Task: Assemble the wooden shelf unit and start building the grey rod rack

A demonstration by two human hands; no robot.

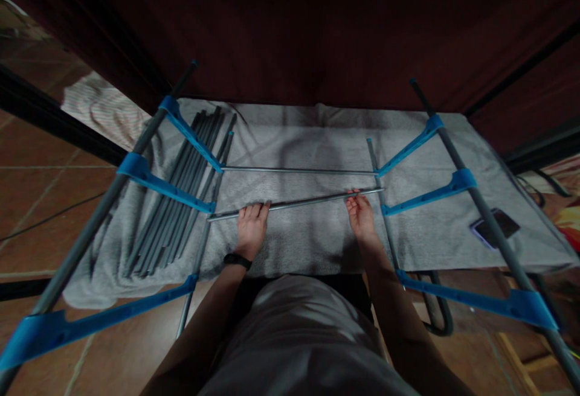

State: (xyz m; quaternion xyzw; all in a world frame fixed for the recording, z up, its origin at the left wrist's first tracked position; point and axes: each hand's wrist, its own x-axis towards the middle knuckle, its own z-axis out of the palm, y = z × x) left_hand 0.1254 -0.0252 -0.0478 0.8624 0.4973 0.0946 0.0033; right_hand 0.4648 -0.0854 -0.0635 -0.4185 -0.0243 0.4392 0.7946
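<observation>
My left hand [252, 227] is closed over the left part of a thin grey metal tube [308, 201]. Near the tube's other end, my right hand [360, 212] grips it with the fingers. The tube slants between two side frames, its right end higher in view. Its left end lies by a blue plastic bracket [170, 191] of the left frame, its right end by the right frame's inner pole [378, 183]. Farther back, another crossbar [299, 171] spans both frames. Blue brackets [430, 194] join the poles on the right side too.
A bundle of several grey tubes [181, 197] lies at left on the grey blanket [299, 239]. A phone [495, 229] rests at right, behind the right outer pole [493, 227]. Dark red fabric [308, 34] stands behind. Tiled floor [122, 354] shows below.
</observation>
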